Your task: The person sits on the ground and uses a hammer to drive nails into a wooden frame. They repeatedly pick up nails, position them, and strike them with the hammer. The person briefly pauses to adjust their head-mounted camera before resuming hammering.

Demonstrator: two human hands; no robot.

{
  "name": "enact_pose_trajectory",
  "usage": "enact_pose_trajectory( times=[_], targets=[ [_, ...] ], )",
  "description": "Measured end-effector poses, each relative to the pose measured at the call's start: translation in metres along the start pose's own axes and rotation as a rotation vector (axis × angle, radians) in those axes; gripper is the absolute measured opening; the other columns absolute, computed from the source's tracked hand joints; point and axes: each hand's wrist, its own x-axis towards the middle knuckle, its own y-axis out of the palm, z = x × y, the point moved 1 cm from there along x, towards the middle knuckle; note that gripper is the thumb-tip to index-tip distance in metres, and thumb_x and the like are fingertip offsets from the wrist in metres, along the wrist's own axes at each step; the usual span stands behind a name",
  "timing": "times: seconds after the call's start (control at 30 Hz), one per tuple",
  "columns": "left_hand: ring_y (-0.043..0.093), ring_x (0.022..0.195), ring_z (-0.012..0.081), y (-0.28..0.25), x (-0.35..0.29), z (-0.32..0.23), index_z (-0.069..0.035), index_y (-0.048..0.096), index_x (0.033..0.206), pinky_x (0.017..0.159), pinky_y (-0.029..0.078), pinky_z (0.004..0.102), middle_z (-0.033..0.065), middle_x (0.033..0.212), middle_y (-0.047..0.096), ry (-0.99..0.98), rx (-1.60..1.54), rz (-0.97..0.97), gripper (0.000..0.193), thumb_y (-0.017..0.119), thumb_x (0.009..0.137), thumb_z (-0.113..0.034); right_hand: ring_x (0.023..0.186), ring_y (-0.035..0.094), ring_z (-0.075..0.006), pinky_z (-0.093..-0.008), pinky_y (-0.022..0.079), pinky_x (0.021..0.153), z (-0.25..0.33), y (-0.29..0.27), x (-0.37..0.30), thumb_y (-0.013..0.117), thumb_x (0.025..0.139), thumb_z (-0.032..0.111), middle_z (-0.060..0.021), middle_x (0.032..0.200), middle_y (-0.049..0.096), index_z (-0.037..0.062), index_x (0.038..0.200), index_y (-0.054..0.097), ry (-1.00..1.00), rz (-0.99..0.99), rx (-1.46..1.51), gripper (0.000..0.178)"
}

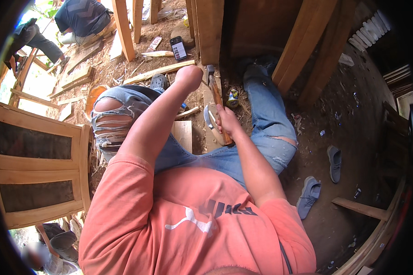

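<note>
My right hand [228,121] is closed round the wooden handle of a hammer [214,90], whose metal head points away from me towards the foot of a wooden post [209,39]. My left hand [189,78] is a fist just left of the hammer head; what its fingers hold, if anything, I cannot make out. Beside my right fingers is a curved knife [208,117] with a pale wooden handle, over a narrow plank [208,143]. Whether my fingers touch the knife is unclear. The plank lies between my legs, below the post.
A phone [178,48] lies on the dirt beyond my left hand. A small can [232,98] is by my right leg. Slanting timbers [302,43] stand at the right, a panelled wooden frame [36,164] at the left. Two grey shoes [308,196] lie right. Another person [81,22] sits far left.
</note>
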Motion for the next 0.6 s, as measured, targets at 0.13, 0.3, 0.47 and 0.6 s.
enact_pose_trajectory(
  times=[0.13, 0.3, 0.47, 0.6],
  targets=[
    [0.078, 0.101, 0.0352, -0.002, 0.006, -0.001, -0.006, 0.082, 0.097, 0.086, 0.063, 0.0451, 0.0183, 0.107, 0.08, -0.045, -0.057, -0.007, 0.018, 0.065, 0.091, -0.007, 0.046, 0.044, -0.0108, -0.0309, 0.04, 0.043, 0.006, 0.003, -0.006, 0.053, 0.111, 0.054, 0.0005, 0.066, 0.049, 0.0097, 0.103, 0.053, -0.062, 0.042, 0.039, 0.045],
    [0.077, 0.103, 0.0355, 0.005, 0.001, 0.001, -0.009, 0.083, 0.1, 0.087, 0.062, 0.0456, 0.0156, 0.107, 0.08, -0.013, 0.037, 0.04, 0.018, 0.067, 0.092, -0.012, 0.046, 0.046, -0.0104, -0.031, 0.04, 0.043, -0.001, 0.001, -0.001, 0.054, 0.112, 0.052, 0.0009, 0.065, 0.049, 0.0088, 0.101, 0.053, 0.011, -0.023, -0.029, 0.045],
    [0.078, 0.102, 0.0347, 0.0, -0.001, -0.003, -0.007, 0.083, 0.098, 0.088, 0.063, 0.0448, 0.0171, 0.107, 0.08, -0.039, -0.018, 0.03, 0.019, 0.065, 0.091, -0.008, 0.046, 0.048, -0.0114, -0.0321, 0.041, 0.043, 0.003, 0.004, -0.009, 0.053, 0.112, 0.053, 0.0005, 0.065, 0.05, 0.0072, 0.104, 0.056, -0.084, 0.063, 0.052, 0.046],
    [0.078, 0.1, 0.0344, 0.003, 0.001, 0.0, -0.007, 0.083, 0.096, 0.086, 0.063, 0.0444, 0.0162, 0.105, 0.08, -0.019, 0.006, 0.02, 0.019, 0.064, 0.092, -0.01, 0.046, 0.049, -0.0126, -0.0329, 0.042, 0.044, 0.001, 0.005, -0.003, 0.055, 0.111, 0.053, 0.0002, 0.064, 0.05, 0.0068, 0.106, 0.057, -0.057, 0.007, -0.046, 0.046]
  ],
)
